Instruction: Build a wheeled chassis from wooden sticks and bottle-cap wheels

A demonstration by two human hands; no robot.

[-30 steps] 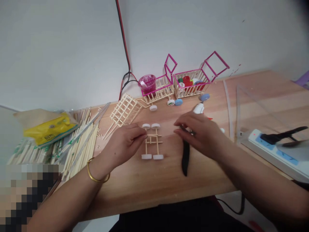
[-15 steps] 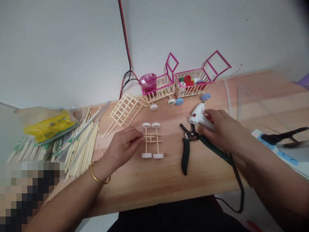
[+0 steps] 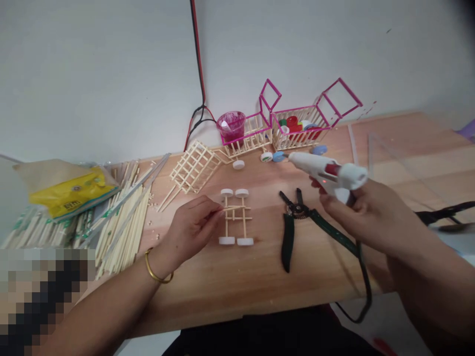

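In the head view my left hand (image 3: 193, 225) pinches a short wooden stick (image 3: 232, 207) between thumb and fingertips. The stick is level with a small wheeled frame (image 3: 244, 228) of thin sticks with white caps for wheels; I cannot tell whether the two touch. My right hand (image 3: 376, 212) is wrapped around the handle of a white glue gun (image 3: 313, 164), lifted above the table. Its nozzle points left and a small red light glows on its body. Below it, wire strippers (image 3: 299, 211) with dark green handles lie spread on the wood.
Along the wall stand two pink-rimmed stick carts (image 3: 260, 133) (image 3: 300, 131), one with a pink-stained cup (image 3: 232, 127), the other with coloured caps. A plain stick lattice (image 3: 195, 166) lies left of them. Loose sticks (image 3: 124, 227) and a yellow packet (image 3: 74, 193) occupy the table's left.
My right hand has lifted the glue gun off the tabletop and turned its nozzle to the left. My left hand keeps its pinch on the stick, which now reaches farther across the frame.
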